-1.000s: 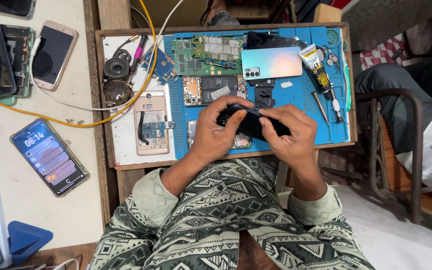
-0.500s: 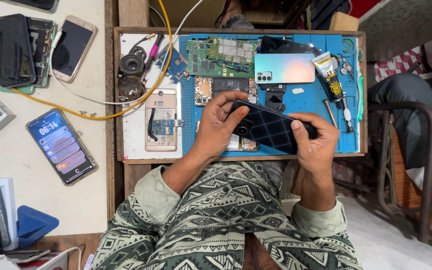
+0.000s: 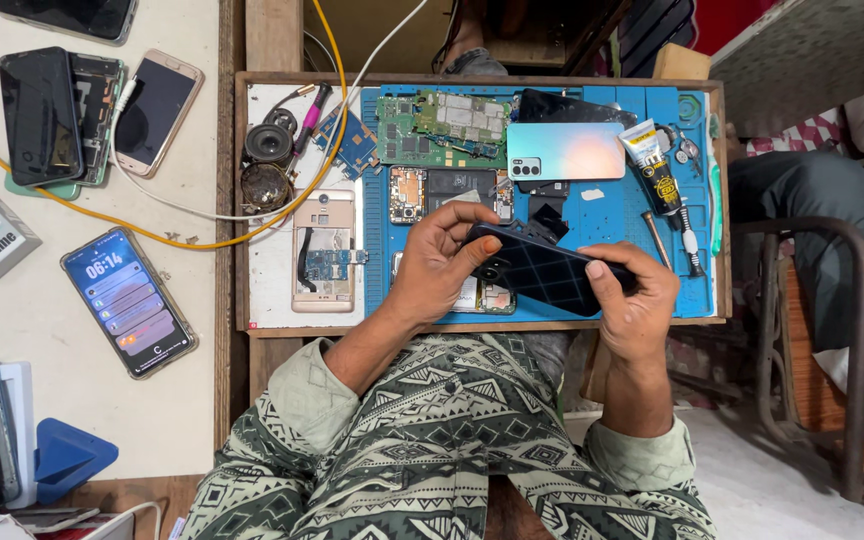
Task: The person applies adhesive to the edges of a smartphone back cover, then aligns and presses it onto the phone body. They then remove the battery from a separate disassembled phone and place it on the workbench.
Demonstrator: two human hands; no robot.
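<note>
You've got both hands on the dark phone (image 3: 550,272), held just above the blue work mat (image 3: 612,215) near its front edge. Your left hand (image 3: 439,262) clamps the phone's left end, thumb on top, fingers curled over the far edge. Your right hand (image 3: 636,300) grips the right end, thumb pressed on the back w/ the grid pattern. Hands are apart, one at each end, both closed on the phone.

Rel. to the mat: pale iridescent back cover (image 3: 565,151) lies on its far part, green circuit board (image 3: 442,128) just left of that cover, glue tube (image 3: 651,166) just right of it. Gold opened phone (image 3: 323,251) sits just left of the mat on the white part of the wooden tray (image 3: 372,327). Well left of the mat, on the table (image 3: 102,400), a lit phone (image 3: 128,301) lies face up; yellow cable (image 3: 192,240) runs between it and the tray.
</note>
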